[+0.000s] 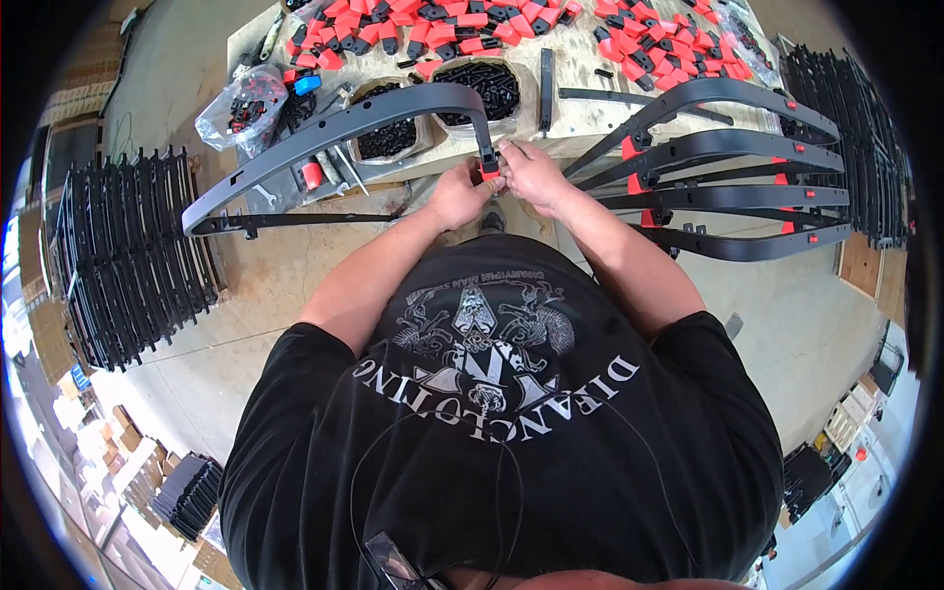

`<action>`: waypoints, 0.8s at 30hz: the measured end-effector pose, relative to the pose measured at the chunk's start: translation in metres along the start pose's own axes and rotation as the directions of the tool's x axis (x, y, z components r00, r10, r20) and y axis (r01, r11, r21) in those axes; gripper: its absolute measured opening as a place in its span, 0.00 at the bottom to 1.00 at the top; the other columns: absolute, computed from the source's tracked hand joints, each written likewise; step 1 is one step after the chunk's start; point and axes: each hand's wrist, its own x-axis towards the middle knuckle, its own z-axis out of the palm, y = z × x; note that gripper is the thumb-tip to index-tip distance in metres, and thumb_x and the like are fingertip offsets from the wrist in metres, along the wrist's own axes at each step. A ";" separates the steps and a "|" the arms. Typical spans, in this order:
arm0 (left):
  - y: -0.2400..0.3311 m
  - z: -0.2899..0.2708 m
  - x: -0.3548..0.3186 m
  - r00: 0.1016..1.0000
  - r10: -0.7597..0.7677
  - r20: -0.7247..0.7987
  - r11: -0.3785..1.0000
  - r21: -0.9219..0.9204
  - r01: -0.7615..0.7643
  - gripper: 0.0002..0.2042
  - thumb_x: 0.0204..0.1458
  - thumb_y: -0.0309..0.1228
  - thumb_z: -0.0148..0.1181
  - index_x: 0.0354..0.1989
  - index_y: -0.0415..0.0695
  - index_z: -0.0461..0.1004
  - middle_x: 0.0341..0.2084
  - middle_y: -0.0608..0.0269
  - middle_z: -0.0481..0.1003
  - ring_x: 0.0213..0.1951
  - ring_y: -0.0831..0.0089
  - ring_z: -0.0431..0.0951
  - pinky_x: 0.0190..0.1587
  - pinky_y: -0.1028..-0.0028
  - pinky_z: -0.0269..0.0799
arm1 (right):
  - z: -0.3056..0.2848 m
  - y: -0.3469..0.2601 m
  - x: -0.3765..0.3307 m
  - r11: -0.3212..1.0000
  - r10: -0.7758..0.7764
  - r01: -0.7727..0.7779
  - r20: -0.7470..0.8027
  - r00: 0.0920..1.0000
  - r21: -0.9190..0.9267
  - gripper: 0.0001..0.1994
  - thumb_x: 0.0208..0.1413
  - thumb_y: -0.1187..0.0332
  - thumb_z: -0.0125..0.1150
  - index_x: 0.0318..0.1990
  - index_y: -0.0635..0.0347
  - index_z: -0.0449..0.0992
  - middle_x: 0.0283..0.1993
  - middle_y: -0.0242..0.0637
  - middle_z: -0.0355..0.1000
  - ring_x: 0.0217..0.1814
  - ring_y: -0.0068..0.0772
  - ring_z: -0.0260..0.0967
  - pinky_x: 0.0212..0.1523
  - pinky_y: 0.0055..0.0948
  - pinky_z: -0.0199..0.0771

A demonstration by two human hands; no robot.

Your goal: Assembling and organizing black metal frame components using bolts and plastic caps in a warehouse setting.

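Holding red piece (489, 176) at black frame (393, 103); left hand (458, 196) beside right hand (532, 178)

Wooden tabletop (582, 57): red-and-black parts (678, 47) in 2 piles, black bars (547, 88), bags (529, 93) of small black pieces (477, 87).

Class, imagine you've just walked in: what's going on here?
A person at a table is working with both hands on one end of a curved black frame. The left hand holds a red piece there; the right hand is at the same end, its exact grip unclear. Several similar frames with red pieces are at the right.
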 end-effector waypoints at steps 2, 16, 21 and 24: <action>0.001 -0.002 0.002 0.998 -0.056 0.023 0.998 0.042 0.055 0.23 0.60 0.43 0.64 0.52 0.34 0.74 0.42 0.49 0.82 0.46 0.61 0.81 0.52 0.64 0.74 | 0.001 -0.004 -0.002 1.000 0.023 -0.023 -0.010 1.000 0.011 0.13 0.73 0.55 0.49 0.44 0.54 0.71 0.24 0.21 0.57 0.20 0.15 0.49 0.19 0.20 0.47; 0.032 -0.016 0.009 0.959 -0.248 0.139 0.897 -0.341 0.281 0.13 0.55 0.35 0.72 0.41 0.38 0.83 0.30 0.64 0.81 0.29 0.79 0.77 0.33 0.75 0.76 | 0.000 -0.029 -0.004 0.957 0.255 -0.262 0.074 0.964 0.123 0.14 0.73 0.58 0.45 0.34 0.53 0.66 0.23 0.22 0.55 0.20 0.16 0.47 0.18 0.20 0.46; 0.033 -0.015 0.005 0.932 -0.303 0.199 0.892 -0.285 0.351 0.14 0.57 0.36 0.69 0.36 0.35 0.81 0.27 0.63 0.80 0.26 0.77 0.78 0.29 0.73 0.76 | -0.017 -0.019 0.003 0.950 0.246 -0.276 0.196 0.949 0.143 0.13 0.73 0.58 0.45 0.34 0.51 0.66 0.22 0.21 0.54 0.19 0.16 0.48 0.18 0.21 0.46; 0.042 -0.017 -0.007 0.924 -0.318 0.213 0.910 -0.203 0.360 0.16 0.58 0.40 0.68 0.34 0.36 0.80 0.25 0.61 0.79 0.26 0.78 0.78 0.27 0.74 0.74 | -0.016 -0.016 0.002 0.957 0.223 -0.254 0.208 0.953 0.140 0.14 0.73 0.58 0.45 0.33 0.51 0.65 0.22 0.21 0.54 0.19 0.16 0.47 0.18 0.22 0.45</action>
